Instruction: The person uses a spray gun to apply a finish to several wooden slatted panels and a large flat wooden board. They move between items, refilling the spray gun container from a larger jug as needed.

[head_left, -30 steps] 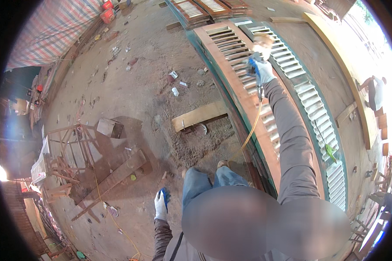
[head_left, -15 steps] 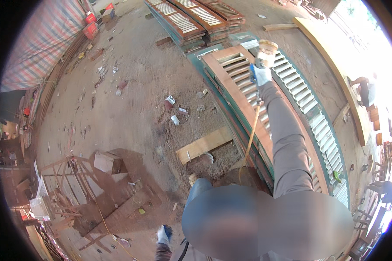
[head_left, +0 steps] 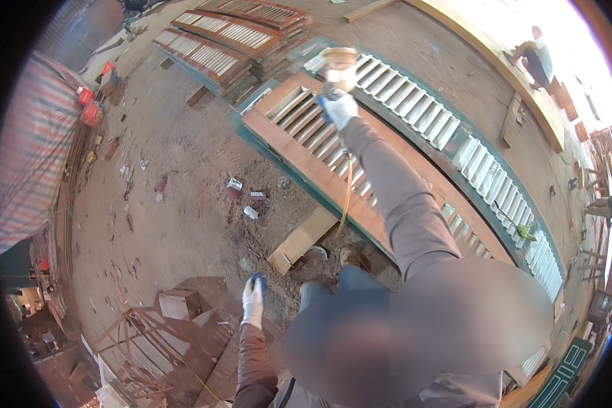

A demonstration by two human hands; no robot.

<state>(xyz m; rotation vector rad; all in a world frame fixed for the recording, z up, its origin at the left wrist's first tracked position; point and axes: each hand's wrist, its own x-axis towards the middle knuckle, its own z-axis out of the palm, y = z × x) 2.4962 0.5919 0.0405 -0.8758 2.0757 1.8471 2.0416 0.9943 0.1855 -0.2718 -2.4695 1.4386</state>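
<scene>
My right hand [head_left: 343, 111], in a white and blue work glove, is closed round a paint spray gun [head_left: 330, 92] with a cup [head_left: 340, 66] on top. A yellowish air hose [head_left: 348, 187] hangs from the gun's lower end. The arm reaches out over a brown louvered shutter panel [head_left: 279, 121] stacked on green-edged ones. Beside it on the right lies a green-framed panel with pale slats [head_left: 415, 109]. My left hand [head_left: 253, 302], gloved alike, hangs low over the ground with nothing seen in it, its fingers loosely stretched.
Further brown shutters [head_left: 207, 51] lie stacked at the far left. Near my feet are a wooden board [head_left: 302, 239] and small litter. A cardboard box [head_left: 179, 304] stands at lower left. At far right, a person [head_left: 537, 58] sits by a long timber beam [head_left: 486, 58].
The view has turned, so the shutters appear further left. My right hand still holds the spray gun over the panel's far end. My left hand has risen forward into fuller view.
</scene>
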